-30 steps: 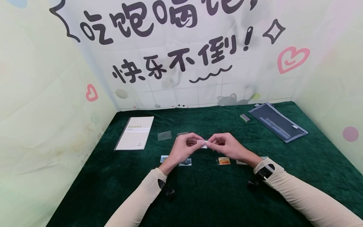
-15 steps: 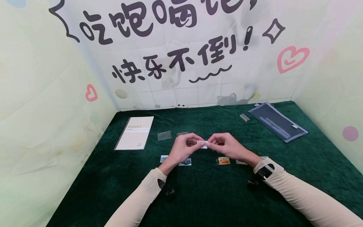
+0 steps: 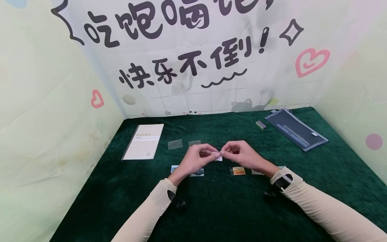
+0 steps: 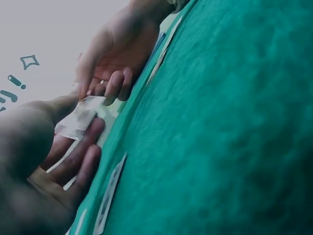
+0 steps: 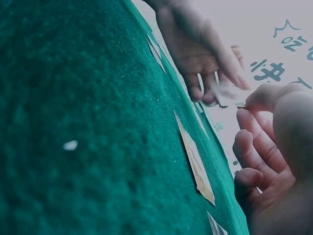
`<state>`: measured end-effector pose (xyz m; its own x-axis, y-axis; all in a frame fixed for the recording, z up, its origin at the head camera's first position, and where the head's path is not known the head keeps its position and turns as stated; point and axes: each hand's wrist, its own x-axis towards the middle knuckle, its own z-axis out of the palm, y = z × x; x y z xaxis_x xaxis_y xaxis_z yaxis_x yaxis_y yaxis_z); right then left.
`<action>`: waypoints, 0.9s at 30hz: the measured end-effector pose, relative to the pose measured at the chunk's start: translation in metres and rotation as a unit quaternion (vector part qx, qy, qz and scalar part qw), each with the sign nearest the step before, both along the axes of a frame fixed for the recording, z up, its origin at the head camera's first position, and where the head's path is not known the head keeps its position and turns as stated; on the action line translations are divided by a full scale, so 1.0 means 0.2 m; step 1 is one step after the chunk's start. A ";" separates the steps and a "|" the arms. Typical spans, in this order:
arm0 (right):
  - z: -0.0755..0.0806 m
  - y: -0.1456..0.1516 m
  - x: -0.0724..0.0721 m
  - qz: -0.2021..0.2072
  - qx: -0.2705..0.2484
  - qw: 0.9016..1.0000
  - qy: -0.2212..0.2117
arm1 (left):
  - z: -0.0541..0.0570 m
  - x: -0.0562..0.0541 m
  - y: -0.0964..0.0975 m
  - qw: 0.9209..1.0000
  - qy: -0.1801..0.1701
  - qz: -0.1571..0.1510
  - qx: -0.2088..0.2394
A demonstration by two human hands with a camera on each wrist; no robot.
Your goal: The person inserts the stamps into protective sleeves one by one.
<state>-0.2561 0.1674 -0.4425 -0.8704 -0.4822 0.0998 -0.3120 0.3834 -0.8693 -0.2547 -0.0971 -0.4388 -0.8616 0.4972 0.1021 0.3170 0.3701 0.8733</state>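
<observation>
Notebook lies well L of the fingers, clear sleeve nearer; L hand pinches small white card btwn thumb & fingers, held above green-clothed bench; R hand, thumb & fingers tight, apparently pinches card's R edge, tho contact's partly hidden; orange pic card lies on near side of R fingers, mesh pouch well R.

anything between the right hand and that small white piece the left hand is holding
Nothing visible is in the way: the left hand holds the small white piece, and the right hand pinches at its edge. The orange picture card lies nearer the person on the green cloth, not between them.
</observation>
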 end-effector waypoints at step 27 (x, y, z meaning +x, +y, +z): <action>0.02 -0.01 0.01 0.123 0.095 0.988 -0.016 | 0.03 -0.05 -0.08 0.984 -0.020 -0.148 -0.097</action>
